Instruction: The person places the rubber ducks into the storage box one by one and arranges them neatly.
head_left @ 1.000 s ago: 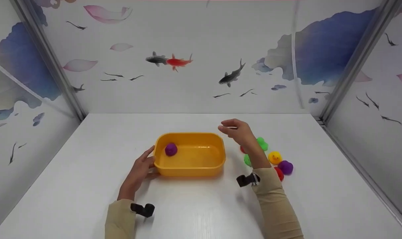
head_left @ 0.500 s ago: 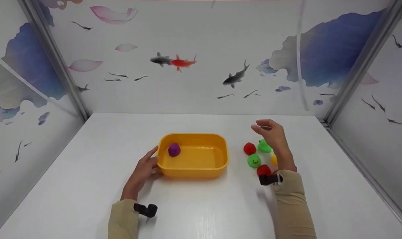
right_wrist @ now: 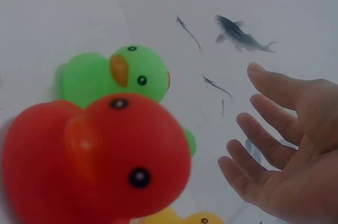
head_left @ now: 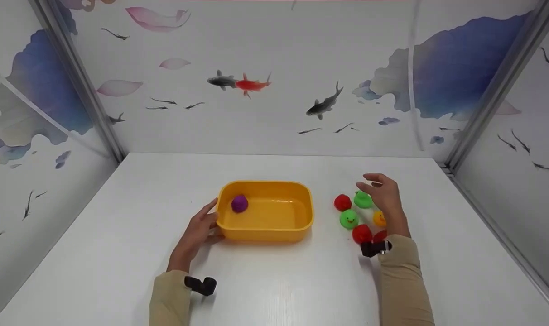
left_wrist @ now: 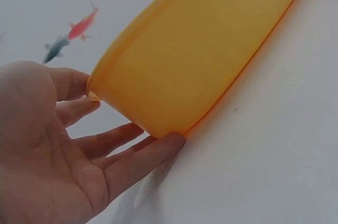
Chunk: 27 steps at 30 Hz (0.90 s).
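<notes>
Step (est.): pick phase. Your L hand (head_left: 197, 230), fingers extended, steadies the yellow-orange rectangular plastic tub (head_left: 265, 234); contents: 1 purple rounded toy (head_left: 239, 203). Your R hand (head_left: 385, 195), empty, fingers apart, is near the green plastic toy duck (head_left: 361, 200) on the white worktop (head_left: 274, 276), R of tub. Next move prob. calls for lowering & pinching 1 duck.
</notes>
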Each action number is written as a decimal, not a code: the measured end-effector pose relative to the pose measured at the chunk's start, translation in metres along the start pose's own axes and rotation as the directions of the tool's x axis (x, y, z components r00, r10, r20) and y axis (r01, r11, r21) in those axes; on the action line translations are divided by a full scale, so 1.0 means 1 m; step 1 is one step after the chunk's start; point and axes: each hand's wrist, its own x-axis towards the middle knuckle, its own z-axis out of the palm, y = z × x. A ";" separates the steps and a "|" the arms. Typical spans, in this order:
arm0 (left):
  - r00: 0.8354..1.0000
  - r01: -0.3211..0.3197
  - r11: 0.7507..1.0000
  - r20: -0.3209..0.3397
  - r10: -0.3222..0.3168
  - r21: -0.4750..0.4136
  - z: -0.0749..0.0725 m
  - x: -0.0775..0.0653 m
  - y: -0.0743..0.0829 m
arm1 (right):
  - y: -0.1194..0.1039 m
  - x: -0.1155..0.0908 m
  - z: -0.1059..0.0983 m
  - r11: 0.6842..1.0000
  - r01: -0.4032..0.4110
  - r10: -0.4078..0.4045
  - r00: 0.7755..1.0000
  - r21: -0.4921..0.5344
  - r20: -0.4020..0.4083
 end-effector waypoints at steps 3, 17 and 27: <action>1.000 0.005 1.000 -0.005 -0.005 0.005 0.000 0.001 0.000 | 0.006 0.003 0.000 1.000 -0.018 0.018 1.000 -0.016 0.003; 1.000 -0.012 1.000 0.003 0.012 -0.005 0.000 0.002 -0.001 | 0.019 0.006 0.004 0.988 -0.120 0.126 0.990 -0.094 0.056; 1.000 -0.017 1.000 -0.003 0.017 -0.004 0.001 0.000 -0.002 | 0.027 0.010 0.003 0.988 -0.107 0.114 0.992 -0.115 0.060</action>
